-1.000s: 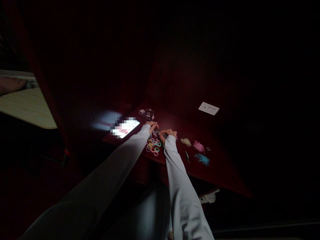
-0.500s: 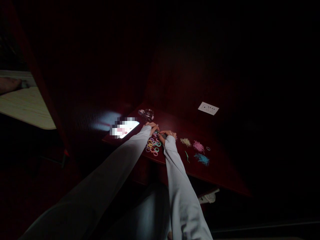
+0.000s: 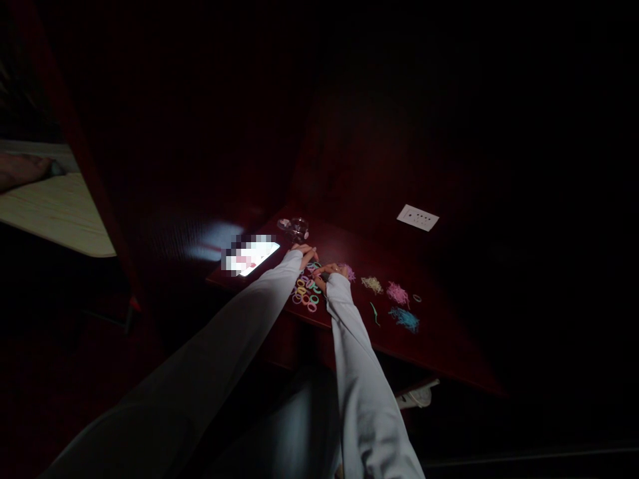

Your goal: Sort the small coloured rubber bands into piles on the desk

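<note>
My left hand (image 3: 307, 253) is over the far part of a heap of coloured rings (image 3: 305, 293), its fingers bent together; what they hold is too small to make out. Close on its right is my right hand (image 3: 335, 272), fingers curled around a small dark thing (image 3: 325, 275) whose kind I cannot tell. Pale green shows between the two hands. Beside my right hand lies a purple pile (image 3: 350, 272) of thin strands. Farther right are a yellow pile (image 3: 372, 285), a pink pile (image 3: 398, 293) and a blue pile (image 3: 405, 319).
A lit phone (image 3: 257, 258) lies at the left of the dark red table (image 3: 439, 346). Behind my left hand stands a clear container (image 3: 298, 228). A green strip (image 3: 374, 313) and a single ring (image 3: 417, 298) lie at the right. A socket plate (image 3: 418, 217) is on the wall.
My right hand has shifted slightly left and down, and more of the purple pile shows beside it. My left hand stays nearly in place. The whole view has moved a little.
</note>
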